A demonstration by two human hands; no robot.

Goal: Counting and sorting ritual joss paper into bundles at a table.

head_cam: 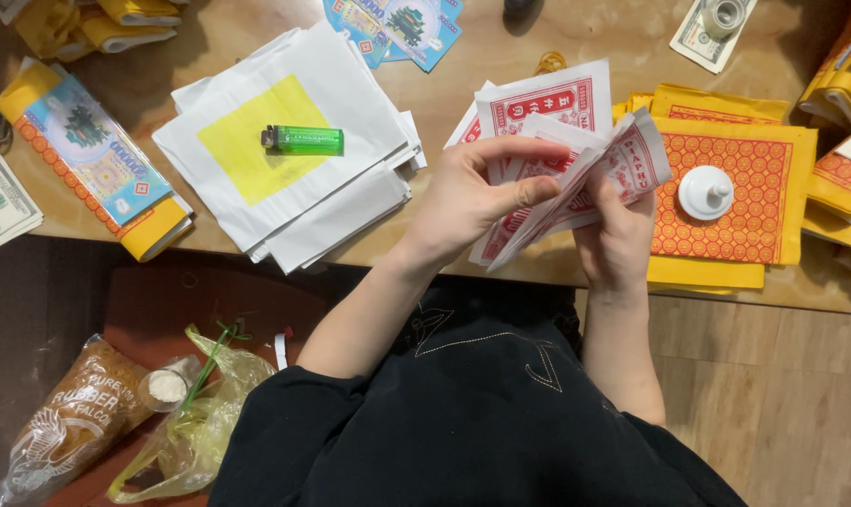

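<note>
- The fanned bundle of thin white paper sheets printed in red (pixel 575 178) is bent and splayed, held above the near edge of the wooden table (pixel 463 103)
- The left hand (pixel 477 192) grips its left side, thumb laid over the top
- The right hand (pixel 618 235) pinches the lower right edge, fingers curled shut

We have one view only, worn on the head and looking almost straight down, close over our two hands. The left hand (pixel 477 192) and right hand (pixel 618 235) sit just right of centre. Beyond them runs the wooden table (pixel 463 89); nearer than them are our black lap and the floor.
</note>
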